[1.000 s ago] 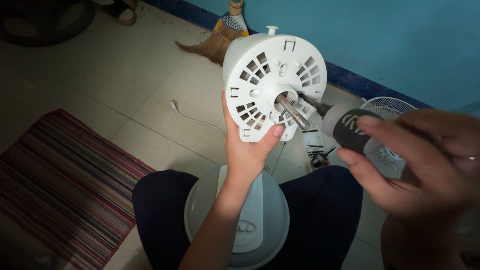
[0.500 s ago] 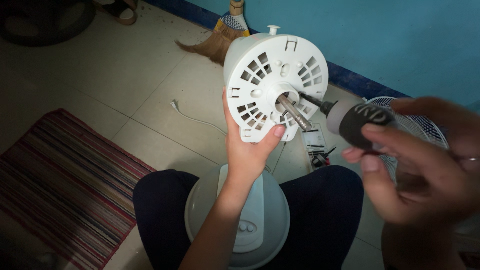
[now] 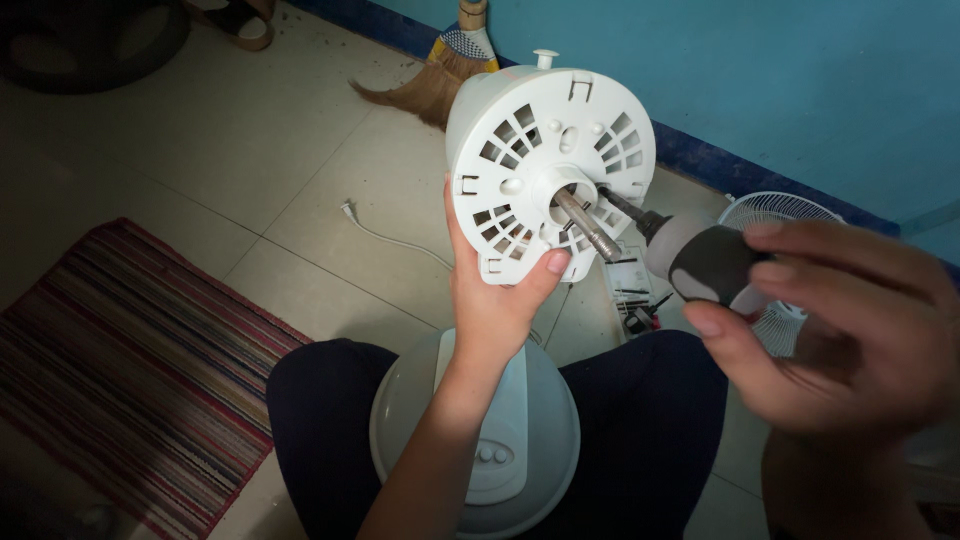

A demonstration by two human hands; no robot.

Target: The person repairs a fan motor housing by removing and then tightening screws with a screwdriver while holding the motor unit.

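Rightward went the screwdriver (image 3: 700,262), above tiled floor (image 3: 200,170).

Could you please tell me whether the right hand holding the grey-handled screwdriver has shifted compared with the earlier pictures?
Yes. The right hand and grey-handled screwdriver have drawn closer to the white round fan motor housing, which stays put.

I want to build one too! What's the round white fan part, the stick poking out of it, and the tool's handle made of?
The round white housing looks like matte moulded plastic, with neat cut-out vents. The shaft seems bare metal: grey and shiny. The screwdriver handle looks like grey and black rubbery plastic, dull-surfaced.
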